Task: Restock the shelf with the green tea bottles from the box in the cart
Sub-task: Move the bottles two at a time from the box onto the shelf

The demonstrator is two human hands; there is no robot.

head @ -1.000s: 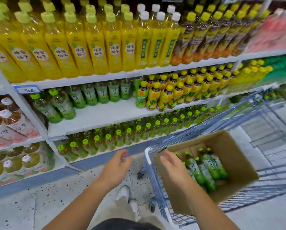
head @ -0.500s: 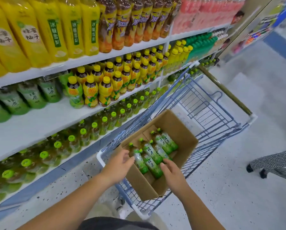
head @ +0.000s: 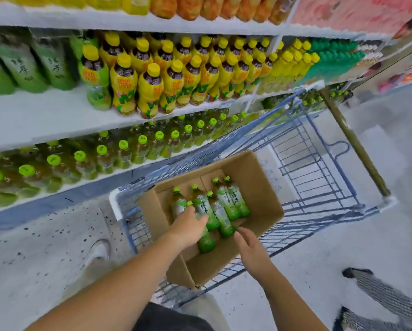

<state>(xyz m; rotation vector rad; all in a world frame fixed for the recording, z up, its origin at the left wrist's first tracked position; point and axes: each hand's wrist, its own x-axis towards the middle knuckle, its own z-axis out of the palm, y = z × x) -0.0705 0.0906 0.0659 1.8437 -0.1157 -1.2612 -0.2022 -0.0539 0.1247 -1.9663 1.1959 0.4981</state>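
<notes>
Inside the box (head: 255, 187), left hand (head: 188, 226) now curled onto a green tea bottle (head: 206, 240), right hand (head: 250, 247) loosely spread.

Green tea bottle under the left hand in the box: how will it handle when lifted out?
The bottle looks full, so probably heavy for its size. Its round body lies on its side among the others, so neighbours may roll into the gap. The glossy wrap could be slippery; the left hand rests on it, grip not clearly closed.
</notes>
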